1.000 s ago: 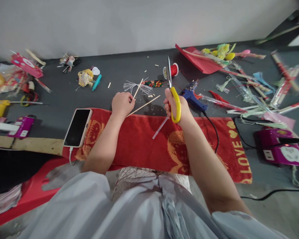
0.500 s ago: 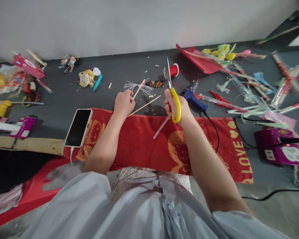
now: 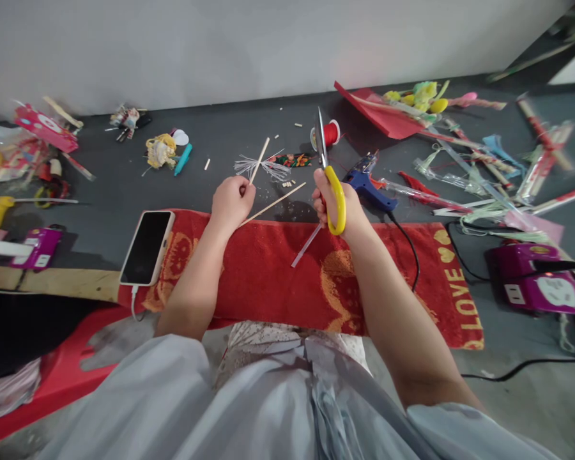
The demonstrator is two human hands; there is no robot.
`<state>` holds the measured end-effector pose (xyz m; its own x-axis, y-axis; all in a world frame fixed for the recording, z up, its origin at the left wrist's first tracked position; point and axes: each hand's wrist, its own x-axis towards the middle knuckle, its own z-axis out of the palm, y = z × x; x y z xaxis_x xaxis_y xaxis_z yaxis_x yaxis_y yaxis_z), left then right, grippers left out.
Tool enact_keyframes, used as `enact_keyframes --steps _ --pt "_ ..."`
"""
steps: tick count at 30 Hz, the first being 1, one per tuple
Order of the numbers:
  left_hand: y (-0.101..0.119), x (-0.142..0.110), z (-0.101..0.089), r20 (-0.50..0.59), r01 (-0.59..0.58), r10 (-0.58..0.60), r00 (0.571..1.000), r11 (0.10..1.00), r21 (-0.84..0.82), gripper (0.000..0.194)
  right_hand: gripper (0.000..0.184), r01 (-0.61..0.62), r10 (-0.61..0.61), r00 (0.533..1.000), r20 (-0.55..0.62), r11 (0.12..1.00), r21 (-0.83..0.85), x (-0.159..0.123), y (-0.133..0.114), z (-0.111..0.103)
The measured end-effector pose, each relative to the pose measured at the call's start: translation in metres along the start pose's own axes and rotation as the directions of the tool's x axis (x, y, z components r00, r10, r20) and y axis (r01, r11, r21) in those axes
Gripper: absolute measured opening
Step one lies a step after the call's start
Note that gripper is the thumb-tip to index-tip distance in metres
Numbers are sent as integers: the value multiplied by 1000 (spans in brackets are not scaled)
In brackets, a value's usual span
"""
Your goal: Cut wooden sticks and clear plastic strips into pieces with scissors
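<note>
1. Pinching stick (image 3: 260,160) in curled left hand (image 3: 233,199), just beyond the towel (image 3: 268,268).
2. Gripping scissors (image 3: 336,207) in closed right hand (image 3: 329,198) — pointed away from towel.
3. With spool (image 3: 332,134) and glue gun (image 3: 371,190) beyond towel.

At near left, a phone (image 3: 147,248) lying screen up on the left end of a red towel (image 3: 268,275), with a white cable (image 3: 134,299) plugged into its near edge. Farther back, a turquoise pen (image 3: 183,160) beside a yellow bundle (image 3: 160,152). At far right, yellow flowers (image 3: 425,97) by red paper (image 3: 383,118). At near right, a purple box (image 3: 531,268) just beyond the towel's right end.
</note>
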<state>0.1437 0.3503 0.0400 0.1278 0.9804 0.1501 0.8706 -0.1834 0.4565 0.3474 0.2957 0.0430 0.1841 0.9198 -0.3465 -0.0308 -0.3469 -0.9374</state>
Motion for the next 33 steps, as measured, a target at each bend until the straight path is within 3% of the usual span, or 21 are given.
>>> enact_keyframes --steps 4,10,15,21,24,33 --pt "-2 1 1 14 19 -17 1000 996 -86 34 46 7 -7 1000 6 1000 -5 1 1 -1" --pt "-9 5 10 -4 -15 14 1000 940 -341 26 49 27 -25 999 34 997 -67 0 1 -2" --pt "-5 1 5 -134 -149 117 984 955 -256 24 54 149 -128 988 85 933 -326 -7 0 -4" --pt "-1 -3 -1 -209 -189 148 967 963 -193 22 56 255 -221 965 140 678 -689 -22 -8 -3" --pt "-1 -4 -1 -220 -229 191 957 960 -161 22 55 268 -245 959 142 621 -737 -25 -9 -1" --pt "0 -6 -2 -173 -295 279 945 952 -80 24 54 252 -258 959 117 585 -771 -21 -8 0"
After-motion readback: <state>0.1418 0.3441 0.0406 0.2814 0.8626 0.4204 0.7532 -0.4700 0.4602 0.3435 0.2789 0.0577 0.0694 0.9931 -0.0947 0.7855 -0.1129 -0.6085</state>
